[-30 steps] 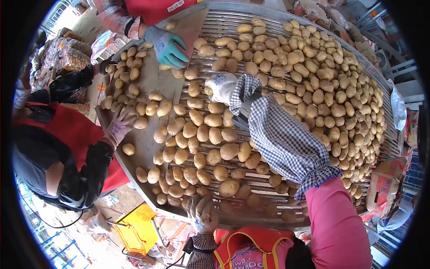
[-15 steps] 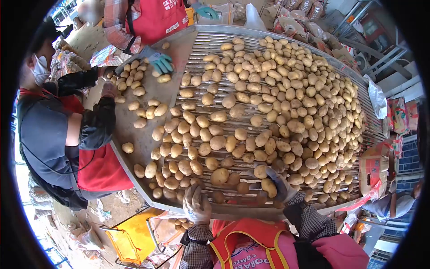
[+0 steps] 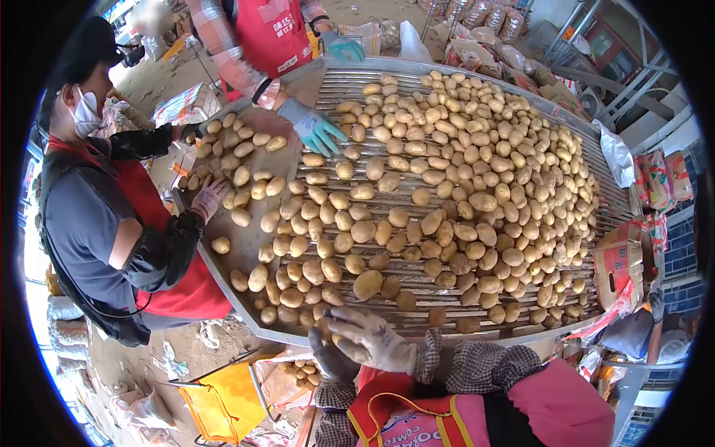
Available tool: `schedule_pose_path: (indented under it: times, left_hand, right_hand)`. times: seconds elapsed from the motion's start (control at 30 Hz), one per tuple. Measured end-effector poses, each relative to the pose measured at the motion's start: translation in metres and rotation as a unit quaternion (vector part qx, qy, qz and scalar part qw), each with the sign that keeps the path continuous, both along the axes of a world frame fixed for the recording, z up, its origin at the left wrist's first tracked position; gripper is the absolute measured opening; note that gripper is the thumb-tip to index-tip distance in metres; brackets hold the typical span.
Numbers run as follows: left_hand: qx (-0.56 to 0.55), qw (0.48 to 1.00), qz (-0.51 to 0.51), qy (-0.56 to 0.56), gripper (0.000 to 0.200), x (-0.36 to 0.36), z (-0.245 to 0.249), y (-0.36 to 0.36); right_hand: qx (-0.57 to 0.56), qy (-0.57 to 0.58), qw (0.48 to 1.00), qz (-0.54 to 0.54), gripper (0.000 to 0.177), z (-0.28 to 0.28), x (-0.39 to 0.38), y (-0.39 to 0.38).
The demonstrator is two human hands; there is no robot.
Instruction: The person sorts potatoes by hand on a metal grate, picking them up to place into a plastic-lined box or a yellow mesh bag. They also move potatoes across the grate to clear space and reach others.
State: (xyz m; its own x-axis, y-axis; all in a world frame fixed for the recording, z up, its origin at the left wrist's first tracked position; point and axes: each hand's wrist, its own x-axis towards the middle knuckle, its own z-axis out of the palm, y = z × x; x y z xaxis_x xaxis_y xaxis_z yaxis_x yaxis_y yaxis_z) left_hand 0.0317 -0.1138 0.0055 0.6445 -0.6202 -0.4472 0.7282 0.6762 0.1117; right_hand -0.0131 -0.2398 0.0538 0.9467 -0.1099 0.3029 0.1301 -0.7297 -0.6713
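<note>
Many yellow-brown potatoes [image 3: 514,179] lie on a slatted metal sorting table [image 3: 342,74]. At its near edge my left hand [image 3: 334,363], in a dark-palmed glove, is turned upward with its fingers around a potato [image 3: 324,325], partly hidden by my other hand. My right hand [image 3: 376,341], in a whitish glove, reaches across in front of my body. Its fingers are stretched out leftward, over and close to the left hand and that potato. More potatoes [image 3: 298,296] lie just beyond both hands.
A co-worker at the left has a gloved hand [image 3: 210,197] among potatoes on the flat metal end. Another person's teal glove [image 3: 316,130] reaches over the far side. A yellow folding seat [image 3: 223,402] stands at lower left, a cardboard box [image 3: 617,261] at right.
My right hand has swung left from a potato on the slats to beside my left hand. The left hand has turned palm up. The teal-gloved hand moved right over the slats.
</note>
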Motion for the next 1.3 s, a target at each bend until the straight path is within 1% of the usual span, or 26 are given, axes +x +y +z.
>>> schedule_pose_path:
  times: [0.07, 0.1, 0.13, 0.17, 0.23, 0.27, 0.37, 0.43, 0.47, 0.5, 0.53, 0.57, 0.63, 0.67, 0.7, 0.73, 0.77, 0.9, 0.97, 1.0, 1.07, 1.1, 1.17, 1.2, 1.27, 1.3]
  left_hand:
    - [-0.025, 0.999, -0.017, 0.025, 0.057, -0.001, -0.024, 0.025]
    - [0.029, 0.998, -0.027, 0.043, 0.054, 0.0, -0.012, 0.028]
    - [0.021, 0.999, -0.033, 0.028, 0.052, 0.0, -0.015, 0.032]
    - [0.013, 0.999, -0.041, 0.012, 0.05, 0.0, -0.02, 0.034]
    - [0.042, 0.998, -0.042, -0.003, 0.051, 0.0, -0.025, 0.029]
    - [0.071, 0.996, -0.054, -0.017, 0.051, -0.001, -0.025, 0.027]
    - [0.075, 0.996, -0.047, 0.001, 0.052, 0.0, -0.014, 0.021]
    - [0.074, 0.996, -0.041, -0.01, 0.053, -0.002, -0.017, 0.024]
    - [0.065, 0.997, -0.043, -0.01, 0.054, -0.001, -0.016, 0.024]
    - [0.053, 0.998, -0.044, -0.011, 0.055, 0.0, -0.015, 0.024]
    - [0.035, 0.998, -0.042, -0.01, 0.056, -0.001, -0.018, 0.025]
    - [0.033, 0.999, -0.037, -0.01, 0.056, -0.001, -0.019, 0.025]
    - [0.047, 0.997, -0.053, -0.022, 0.055, 0.0, -0.018, 0.026]
    - [0.04, 0.998, -0.052, -0.019, 0.055, 0.0, -0.016, 0.025]
    - [0.031, 0.998, -0.057, -0.016, 0.055, 0.001, -0.015, 0.026]
    - [0.022, 0.997, -0.069, -0.016, 0.056, 0.001, -0.023, 0.029]
    - [0.048, 0.996, -0.073, -0.019, 0.057, 0.001, -0.019, 0.029]
    - [0.086, 0.989, -0.095, -0.074, 0.061, 0.002, -0.021, 0.029]
    - [0.087, 0.991, -0.094, -0.05, 0.062, 0.003, -0.024, 0.031]
    - [0.061, 0.992, -0.098, -0.044, 0.062, 0.005, -0.019, 0.03]
    - [0.069, 0.992, -0.098, -0.039, 0.062, 0.003, -0.02, 0.031]
    - [0.076, 0.993, -0.088, -0.031, 0.062, 0.002, -0.021, 0.031]
    - [0.073, 0.994, -0.072, -0.038, 0.063, 0.001, -0.024, 0.031]
    - [0.088, 0.992, -0.08, -0.047, 0.064, 0.001, -0.025, 0.032]
    - [0.103, 0.989, -0.089, -0.06, 0.067, 0.003, -0.021, 0.03]
    - [0.097, 0.989, -0.088, -0.068, 0.065, 0.004, -0.018, 0.029]
  right_hand:
    - [0.019, -0.043, 0.997, -0.064, 0.043, -0.002, 0.018, -0.039]
    - [0.04, -0.034, 0.995, -0.087, 0.041, -0.022, 0.029, -0.064]
    - [0.04, 0.057, 0.99, -0.125, 0.041, -0.016, 0.042, -0.083]
    - [-0.099, 0.029, 0.988, -0.118, 0.042, -0.017, 0.063, -0.101]
    - [-0.24, 0.082, 0.966, -0.057, 0.04, -0.042, 0.102, -0.114]
    - [-0.278, 0.243, 0.929, 0.025, 0.038, -0.054, 0.128, -0.116]
    - [-0.509, 0.304, 0.801, 0.077, 0.039, -0.123, 0.185, -0.106]
    - [-0.325, 0.34, 0.876, 0.109, 0.043, -0.107, 0.2, -0.125]
    - [-0.212, 0.402, 0.886, 0.093, 0.049, -0.066, 0.205, -0.128]
    - [-0.12, 0.319, 0.939, 0.042, 0.05, -0.062, 0.19, -0.135]
    - [0.135, 0.32, 0.938, 0.009, 0.049, -0.064, 0.18, -0.145]
    - [0.379, 0.301, 0.875, -0.025, 0.048, -0.069, 0.17, -0.159]
    - [0.297, 0.313, 0.902, -0.016, 0.057, -0.139, 0.146, -0.19]
    - [0.151, 0.251, 0.956, 0.012, 0.055, -0.163, 0.124, -0.193]
    - [-0.111, 0.399, 0.91, 0.006, 0.043, -0.018, 0.124, -0.145]
    - [-0.236, 0.371, 0.898, -0.006, 0.042, -0.042, 0.112, -0.128]
    - [-0.279, 0.453, 0.846, -0.023, 0.038, -0.083, 0.11, -0.107]
    - [-0.305, 0.375, 0.873, -0.069, 0.035, -0.096, 0.132, -0.059]
    - [-0.284, 0.358, 0.886, -0.081, 0.037, -0.183, 0.139, -0.061]
    - [-0.181, 0.329, 0.925, -0.055, 0.043, -0.114, 0.13, -0.068]
    - [-0.101, 0.309, 0.945, -0.036, 0.057, -0.048, 0.107, -0.083]
    - [-0.031, 0.318, 0.946, -0.059, 0.063, -0.032, 0.098, -0.094]
    - [-0.047, 0.179, 0.975, -0.123, 0.057, -0.045, 0.074, -0.13]
    - [-0.049, 0.256, 0.949, -0.175, 0.066, -0.029, 0.067, -0.152]
    - [-0.088, 0.199, 0.959, -0.183, 0.06, -0.031, 0.066, -0.204]
    - [0.051, 0.351, 0.917, -0.18, 0.058, 0.003, 0.079, -0.212]
